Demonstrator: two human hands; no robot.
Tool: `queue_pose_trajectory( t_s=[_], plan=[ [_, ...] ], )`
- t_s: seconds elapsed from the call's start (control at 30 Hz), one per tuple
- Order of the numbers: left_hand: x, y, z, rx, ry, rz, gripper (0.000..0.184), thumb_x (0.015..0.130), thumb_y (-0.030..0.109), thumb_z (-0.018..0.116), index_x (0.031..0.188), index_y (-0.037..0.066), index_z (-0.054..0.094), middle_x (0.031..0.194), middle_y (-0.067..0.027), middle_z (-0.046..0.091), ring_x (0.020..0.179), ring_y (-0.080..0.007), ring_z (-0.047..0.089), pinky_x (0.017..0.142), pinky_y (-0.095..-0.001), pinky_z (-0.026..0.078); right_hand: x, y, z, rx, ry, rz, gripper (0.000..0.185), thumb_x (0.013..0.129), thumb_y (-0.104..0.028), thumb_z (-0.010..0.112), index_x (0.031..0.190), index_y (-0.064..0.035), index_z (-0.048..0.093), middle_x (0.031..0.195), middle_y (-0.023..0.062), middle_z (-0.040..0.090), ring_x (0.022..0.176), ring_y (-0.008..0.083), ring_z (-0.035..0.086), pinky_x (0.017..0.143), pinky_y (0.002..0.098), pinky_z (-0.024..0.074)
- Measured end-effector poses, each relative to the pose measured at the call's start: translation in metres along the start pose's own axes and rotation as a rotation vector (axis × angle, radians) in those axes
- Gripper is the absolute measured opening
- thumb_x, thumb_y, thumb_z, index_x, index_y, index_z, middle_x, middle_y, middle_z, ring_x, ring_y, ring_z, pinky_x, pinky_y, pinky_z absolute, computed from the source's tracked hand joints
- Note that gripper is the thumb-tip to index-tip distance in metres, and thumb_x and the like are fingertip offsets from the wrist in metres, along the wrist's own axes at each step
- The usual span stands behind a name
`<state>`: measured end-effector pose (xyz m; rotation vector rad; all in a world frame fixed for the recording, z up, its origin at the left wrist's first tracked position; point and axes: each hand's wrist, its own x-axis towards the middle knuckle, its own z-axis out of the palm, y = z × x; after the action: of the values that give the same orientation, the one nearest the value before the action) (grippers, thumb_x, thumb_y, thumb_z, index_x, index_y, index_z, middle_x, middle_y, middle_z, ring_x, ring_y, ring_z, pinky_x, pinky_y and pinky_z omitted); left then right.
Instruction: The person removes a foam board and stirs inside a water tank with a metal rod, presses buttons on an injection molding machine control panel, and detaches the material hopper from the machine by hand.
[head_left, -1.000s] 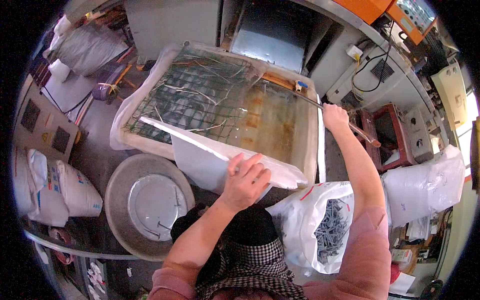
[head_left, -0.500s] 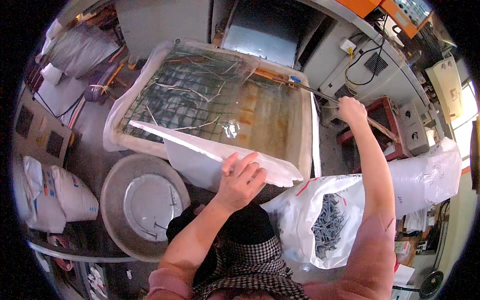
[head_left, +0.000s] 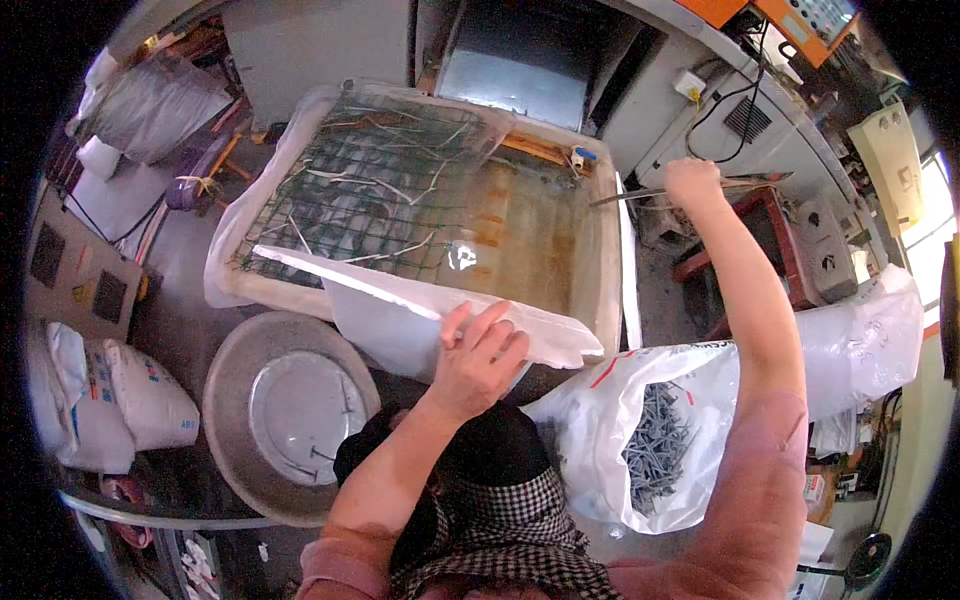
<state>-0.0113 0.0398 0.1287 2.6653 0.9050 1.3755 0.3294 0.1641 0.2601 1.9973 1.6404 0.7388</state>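
My left hand (head_left: 483, 358) has its fingers curled over the top edge of a white foam-like board (head_left: 385, 290), which leans along the near side of a water-filled tub (head_left: 218, 245). Held in my closed right hand (head_left: 693, 184) is a long thin stick (head_left: 640, 195), its exact kind unclear. The stick's left tip is over the tub's right rim, and its broader end points right. Green netting (head_left: 330, 190) with pale strips on it covers the left half of the tub. A blue-handled valve (head_left: 582, 156) sits at the far right corner.
By my right arm stands an open white sack (head_left: 590, 440) of grey plastic-looking pieces (head_left: 655, 445). A large round basin (head_left: 230, 440) is at my left, near filled bags (head_left: 150, 390). Beyond the right hand are a red frame (head_left: 765, 235) and a hanging black cable (head_left: 740, 95).
My right hand has risen slightly, and the stick has swung from a downward-right slant to nearly level. Its left tip has left the valve area. My left hand stays on the board.
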Motion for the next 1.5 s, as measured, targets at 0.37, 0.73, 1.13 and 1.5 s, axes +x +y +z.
queue_pose_trajectory(
  t_s=[0.37,0.73,1.13,1.5],
  plan=[
    [-0.003,0.002,-0.002,-0.002,0.009,-0.006,0.028,0.055,0.017,0.067,0.082,0.012,0.059,0.087,-0.0001,0.057,0.106,-0.0205,0.05,0.097,-0.0466,0.022,0.002,0.001,0.002,0.093,-0.078,0.11,0.02,0.077,-0.015,0.051,0.088,-0.0066,0.067,0.091,0.0133,0.065,0.085,0.0274,0.064,0.071,0.0384,0.0505],
    [-0.001,-0.001,-0.001,-0.019,0.011,-0.006,0.03,0.054,0.016,0.068,0.082,0.013,0.059,0.086,0.0001,0.056,0.106,-0.0208,0.05,0.097,-0.0464,0.021,0.019,-0.005,0.009,0.003,-0.103,0.081,0.022,0.079,-0.016,0.05,0.09,-0.0076,0.067,0.092,0.011,0.065,0.087,0.0255,0.064,0.069,0.038,0.0506],
    [0.0,0.003,-0.002,0.002,-0.007,0.005,0.029,0.056,0.019,0.068,0.082,0.013,0.059,0.087,0.0,0.056,0.107,-0.0206,0.049,0.097,-0.0469,0.021,0.006,0.019,0.002,0.036,-0.009,0.106,0.019,0.076,-0.015,0.05,0.082,-0.005,0.064,0.085,0.0164,0.064,0.082,0.0309,0.064,0.069,0.0404,0.051],
    [0.0,0.0,-0.002,-0.006,0.007,0.001,0.03,0.053,0.017,0.07,0.081,0.012,0.059,0.086,0.0003,0.056,0.105,-0.0204,0.05,0.096,-0.0467,0.022,0.029,-0.004,0.019,0.058,-0.048,0.089,0.022,0.078,-0.017,0.05,0.09,-0.0077,0.067,0.091,0.0125,0.065,0.085,0.0272,0.064,0.07,0.0395,0.0505]
  ],
)
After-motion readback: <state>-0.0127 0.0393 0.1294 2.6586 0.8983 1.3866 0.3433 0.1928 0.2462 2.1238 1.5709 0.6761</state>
